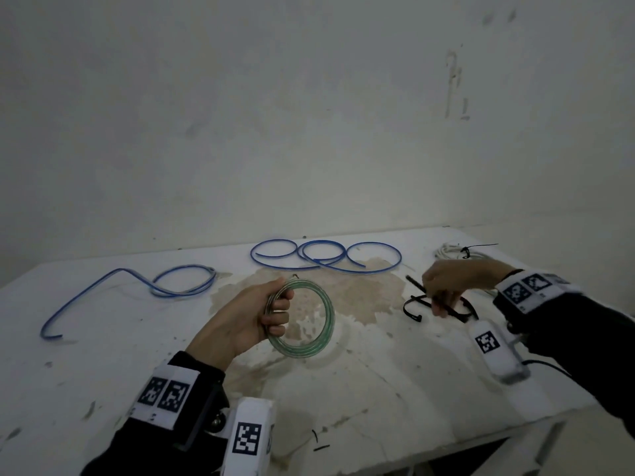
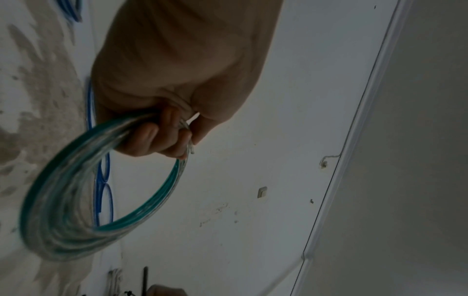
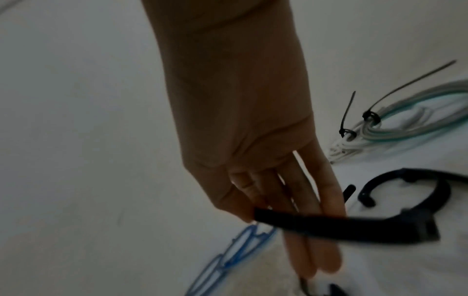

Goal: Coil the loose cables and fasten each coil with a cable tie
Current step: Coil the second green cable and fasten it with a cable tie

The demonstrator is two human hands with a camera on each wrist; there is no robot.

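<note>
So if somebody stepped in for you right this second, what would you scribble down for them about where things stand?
Left hand grips the green-clear coil, wound but untied, above the table.
Right hand pinches a black cable tie lifted from the loose ties at right.
Done: two coils at the far right, each with a tie on it.
Left: tie the held coil, then coil and tie the blue cable at left and the blue cable at the back.

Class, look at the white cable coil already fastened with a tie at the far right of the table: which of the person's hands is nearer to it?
Right. The right hand hovers just in front of the white coil, while the left hand is mid-table, holding the green coil.
</note>
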